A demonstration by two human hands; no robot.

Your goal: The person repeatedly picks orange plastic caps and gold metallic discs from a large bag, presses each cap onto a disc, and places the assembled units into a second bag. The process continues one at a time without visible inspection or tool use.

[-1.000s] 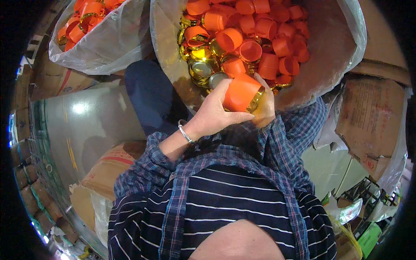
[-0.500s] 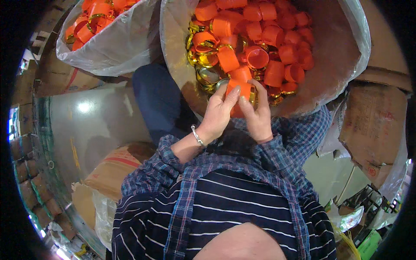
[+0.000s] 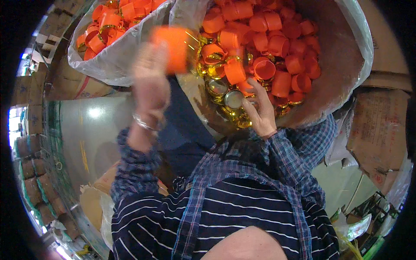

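My left hand (image 3: 151, 71), smeared by motion, is raised at the left rim of the large lined box (image 3: 336, 71). Its fingers are on an orange plastic cap (image 3: 172, 50), also blurred, with a gold streak along its right side. Inside the box my right hand (image 3: 262, 113) hovers with its fingers apart and nothing in its grasp. Close to its fingertips lies a round metal lid (image 3: 234, 99) with a pale face. Several orange caps (image 3: 281, 84) are heaped in the box, with shiny gold rings (image 3: 211, 58) among them along the left side.
A second bag-lined container (image 3: 104, 71), at the upper left, holds more orange caps (image 3: 110, 19) with gold bands. My knee stands between the two containers. Flattened cardboard (image 3: 375, 130) lies on the right, and a cardboard box (image 3: 93, 203) is at the lower left.
My left hand has swung up and left, taking the orange cap out of the large box toward the second container. My right hand has let go of the cap and its fingers have spread.
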